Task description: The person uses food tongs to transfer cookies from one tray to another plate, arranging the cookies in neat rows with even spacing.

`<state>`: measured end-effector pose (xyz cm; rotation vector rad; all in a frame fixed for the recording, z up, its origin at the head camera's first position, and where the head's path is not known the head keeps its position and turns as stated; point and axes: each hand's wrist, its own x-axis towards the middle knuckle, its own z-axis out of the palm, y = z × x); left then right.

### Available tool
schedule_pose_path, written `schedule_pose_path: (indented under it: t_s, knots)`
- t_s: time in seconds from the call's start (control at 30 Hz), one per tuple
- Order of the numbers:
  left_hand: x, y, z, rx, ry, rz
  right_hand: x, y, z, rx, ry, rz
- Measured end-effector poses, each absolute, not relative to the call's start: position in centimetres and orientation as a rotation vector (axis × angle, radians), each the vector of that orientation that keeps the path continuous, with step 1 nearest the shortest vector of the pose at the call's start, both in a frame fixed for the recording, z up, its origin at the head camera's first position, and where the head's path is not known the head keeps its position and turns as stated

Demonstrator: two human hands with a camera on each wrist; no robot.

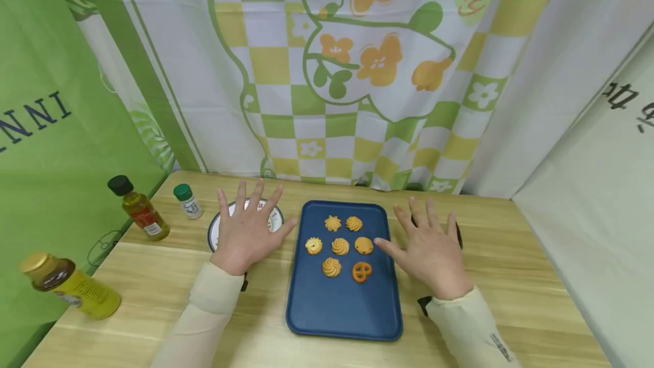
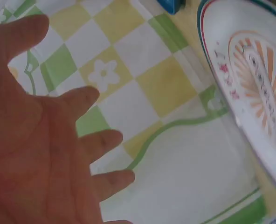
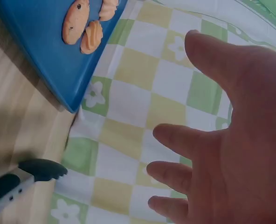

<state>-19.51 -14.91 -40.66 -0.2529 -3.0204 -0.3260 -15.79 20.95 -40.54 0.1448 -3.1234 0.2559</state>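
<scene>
My left hand is spread above a white plate with a dark rim, palm down and holding nothing. The plate's orange ray pattern shows in the left wrist view. My right hand has its fingers splayed right of a blue tray, its thumb near the tray's edge. On the tray lie several cookies, among them a swirl cookie, a round cookie with dark spots and a pretzel. Tongs with dark tips lie under the right hand, mostly hidden in the head view.
Along the table's left side stand an oil bottle with a black cap, a green-capped shaker and a yellow bottle with a gold cap. A patterned curtain hangs behind the wooden table.
</scene>
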Motion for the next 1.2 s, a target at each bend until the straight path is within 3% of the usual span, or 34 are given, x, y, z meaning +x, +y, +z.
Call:
schedule_pose_path:
  t_s: [0.23, 0.57, 0.83, 1.2]
  knots:
    - [-20.7, -19.4, -42.6, -0.134, -3.042, -0.554, -16.5, 21.8, -42.0, 0.133, -3.087, 0.382]
    - [-21.5, -27.7, -45.4, 0.132, -3.128, -0.673, -15.6, 27.3, -43.5, 0.070, -3.151, 0.578]
    - [-22.0, -30.0, -45.8, 0.183, -3.116, -1.125, -14.2, 29.6, -44.4, -0.144, -3.195, 0.516]
    - [-22.6, -30.9, -46.0, 0.190, -3.026, -1.582, -12.8, 30.9, -44.8, -0.217, -3.351, 0.365]
